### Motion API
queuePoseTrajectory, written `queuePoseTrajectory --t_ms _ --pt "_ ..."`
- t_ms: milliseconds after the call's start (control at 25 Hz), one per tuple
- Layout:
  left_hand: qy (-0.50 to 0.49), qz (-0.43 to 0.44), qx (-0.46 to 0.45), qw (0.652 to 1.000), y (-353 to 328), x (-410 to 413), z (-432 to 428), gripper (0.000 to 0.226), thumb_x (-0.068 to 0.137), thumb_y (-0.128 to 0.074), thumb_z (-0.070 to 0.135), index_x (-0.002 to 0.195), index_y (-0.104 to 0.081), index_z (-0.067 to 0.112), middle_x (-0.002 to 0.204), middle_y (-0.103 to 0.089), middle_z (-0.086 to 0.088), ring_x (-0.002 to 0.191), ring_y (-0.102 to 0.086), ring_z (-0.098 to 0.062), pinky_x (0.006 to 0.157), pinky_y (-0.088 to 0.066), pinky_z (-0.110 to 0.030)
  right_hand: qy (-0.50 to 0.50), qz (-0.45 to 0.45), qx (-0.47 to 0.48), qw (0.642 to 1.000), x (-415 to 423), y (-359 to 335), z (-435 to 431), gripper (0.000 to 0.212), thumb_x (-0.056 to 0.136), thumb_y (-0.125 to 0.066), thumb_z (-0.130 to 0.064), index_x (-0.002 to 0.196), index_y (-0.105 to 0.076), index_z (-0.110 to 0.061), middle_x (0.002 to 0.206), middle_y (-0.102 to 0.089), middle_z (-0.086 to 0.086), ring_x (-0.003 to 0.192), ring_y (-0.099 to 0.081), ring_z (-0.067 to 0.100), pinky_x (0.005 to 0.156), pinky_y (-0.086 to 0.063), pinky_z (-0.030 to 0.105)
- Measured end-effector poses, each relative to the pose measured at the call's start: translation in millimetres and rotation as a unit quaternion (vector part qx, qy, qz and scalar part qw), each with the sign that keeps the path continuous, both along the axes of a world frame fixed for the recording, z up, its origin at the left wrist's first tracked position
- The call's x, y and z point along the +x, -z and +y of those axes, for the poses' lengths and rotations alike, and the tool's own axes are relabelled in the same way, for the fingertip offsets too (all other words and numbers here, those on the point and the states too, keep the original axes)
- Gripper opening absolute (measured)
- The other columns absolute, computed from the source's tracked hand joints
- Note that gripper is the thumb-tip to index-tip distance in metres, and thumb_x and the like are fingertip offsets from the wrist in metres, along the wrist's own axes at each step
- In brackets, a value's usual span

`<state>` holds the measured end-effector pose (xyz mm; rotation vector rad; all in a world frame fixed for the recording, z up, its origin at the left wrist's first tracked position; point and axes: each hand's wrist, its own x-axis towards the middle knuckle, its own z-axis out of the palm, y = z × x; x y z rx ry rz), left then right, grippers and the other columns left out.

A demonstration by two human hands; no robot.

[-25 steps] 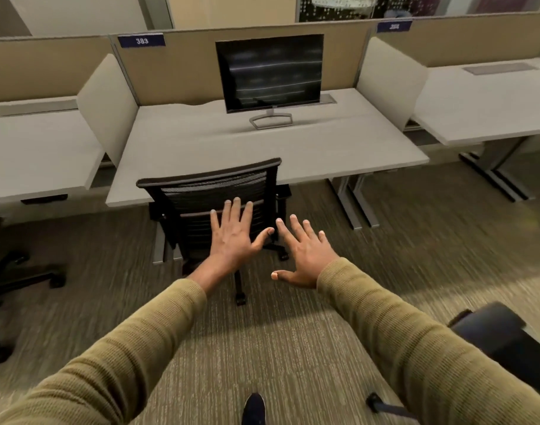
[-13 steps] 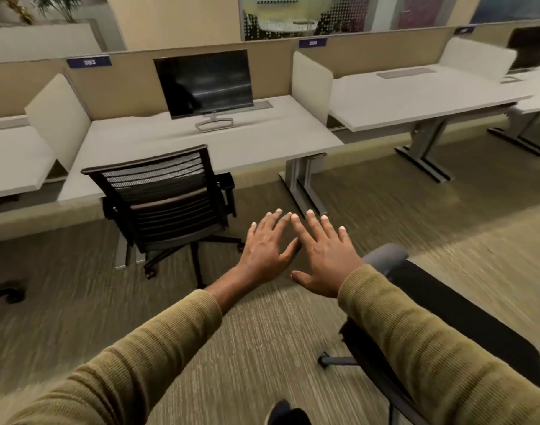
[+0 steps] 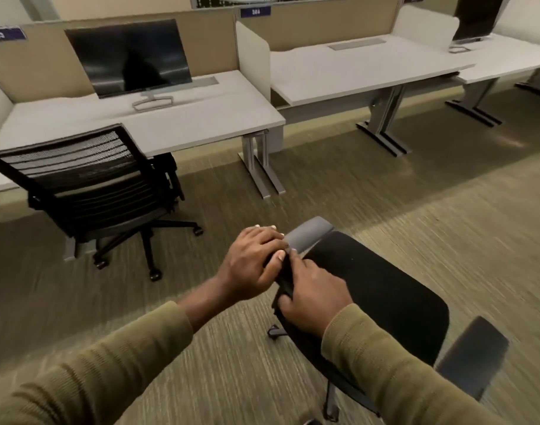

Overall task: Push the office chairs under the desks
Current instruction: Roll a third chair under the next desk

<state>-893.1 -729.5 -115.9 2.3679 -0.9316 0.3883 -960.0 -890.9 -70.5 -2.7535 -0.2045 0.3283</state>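
On the carpet well short of the empty white table [image 3: 370, 72], both hands [image 3: 253, 259] [image 3: 314, 297] grip the black cushioned office chair [image 3: 382, 289] by one grey armrest; pushed off-centre, it may swivel aside.

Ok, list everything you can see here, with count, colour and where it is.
Mesh chair: one, black, left, seat partly under the nearest desk.
Near chair: one, black seat, grey armrests, out on the carpet, lower right.
Desks: four or more, pale grey tops, in a row along the back.
Monitors: two, black, one on the nearest desk, one far right.
Dividers: pale grey, between desks.
Partition: tan, behind the desks.
Number tags: several, blue, on the partition's top edge.
Carpet: olive, striped.
Sleeves: two, olive.
Hands: left and right, both gripping the near chair's edge.
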Motion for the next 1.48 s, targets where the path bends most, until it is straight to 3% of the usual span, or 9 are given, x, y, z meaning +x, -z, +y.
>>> queuePoseTrajectory --t_ms 120,240,640,840,960,1120,1320,1480 --pt "0.037 -0.056 0.102 0.993 -6.1 -2.0 -11.1 0.044 0.097 -0.034 0.034 0.106 -0.073 0.014 0.107 -0.072 -0.007 0.111 -0.063 -0.025 0.098 -0.044 -0.043 -0.051 0.004 0.019 0.998 -6.5 -1.0 -23.7 0.065 0.083 -0.062 -0.042 0.139 -0.033 -0.024 0.119 -0.058 0.002 0.099 -0.060 0.022 0.088 -0.052 0.045" --pt "0.048 -0.031 0.146 0.988 -14.0 -16.0 -26.1 0.047 0.097 -0.032 0.036 0.101 -0.071 0.010 0.101 -0.070 -0.009 0.093 -0.065 -0.027 0.087 -0.047 -0.043 -0.103 0.004 0.031 0.994 -13.0 -1.1 -40.6 0.066 0.082 -0.062 -0.041 0.138 -0.034 -0.021 0.119 -0.059 0.004 0.098 -0.061 0.024 0.088 -0.052 0.044" --pt "-0.093 0.000 0.116 0.989 -9.9 -109.4 -90.7 0.051 0.098 -0.027 0.040 0.098 -0.070 0.012 0.094 -0.068 -0.005 0.081 -0.063 -0.024 0.076 -0.048 -0.042 -0.268 0.044 0.066 0.960 -46.7 3.3 -119.6 0.073 0.082 -0.068 -0.038 0.142 -0.033 -0.014 0.122 -0.057 0.009 0.102 -0.059 0.028 0.089 -0.048 0.041" --pt "-0.194 -0.043 0.072 0.977 -4.1 -177.3 -163.3 0.046 0.095 -0.032 0.038 0.088 -0.070 0.014 0.085 -0.067 -0.001 0.071 -0.061 -0.019 0.066 -0.044 -0.038 -0.363 0.035 0.052 0.930 -76.3 2.1 -190.2 0.066 0.082 -0.068 -0.039 0.136 -0.038 -0.016 0.115 -0.059 0.009 0.085 -0.053 0.023 0.077 -0.049 0.038" --pt "-0.249 -0.053 0.054 0.966 1.0 -201.6 -206.3 0.050 0.097 -0.029 0.042 0.083 -0.068 0.014 0.079 -0.065 0.000 0.065 -0.057 -0.018 0.062 -0.040 -0.034 -0.404 0.022 0.056 0.913 -82.3 0.6 -230.6 0.067 0.082 -0.068 -0.041 0.137 -0.038 -0.020 0.114 -0.060 0.007 0.086 -0.056 0.023 0.077 -0.051 0.038" --pt "-0.292 -0.058 0.047 0.954 -1.6 -204.3 -242.0 0.044 0.095 -0.032 0.041 0.079 -0.065 0.015 0.075 -0.061 0.003 0.062 -0.052 -0.016 0.060 -0.039 -0.035 -0.426 0.030 0.073 0.901 -69.7 -3.0 -274.7 0.072 0.080 -0.067 -0.049 0.142 -0.036 -0.030 0.115 -0.060 0.002 0.096 -0.060 0.023 0.083 -0.054 0.041" --pt "-0.322 -0.052 0.049 0.944 -1.6 -172.5 -260.1 0.043 0.094 -0.032 0.041 0.079 -0.063 0.016 0.075 -0.059 0.004 0.061 -0.049 -0.017 0.059 -0.038 -0.035 -0.420 0.047 0.101 0.901 -31.3 1.3 -297.8 0.063 0.077 -0.068 -0.052 0.131 -0.045 -0.031 0.110 -0.059 -0.004 0.092 -0.058 0.018 0.073 -0.047 0.031" --pt "-0.328 -0.053 0.043 0.942 0.3 -120.4 -267.7 0.042 0.093 -0.032 0.040 0.079 -0.064 0.016 0.075 -0.058 0.002 0.061 -0.049 -0.018 0.059 -0.039 -0.036 -0.409 0.063 0.098 0.905 22.6 4.7 -308.0 0.063 0.077 -0.067 -0.056 0.132 -0.047 -0.031 0.110 -0.058 -0.005 0.093 -0.058 0.017 0.074 -0.046 0.029"
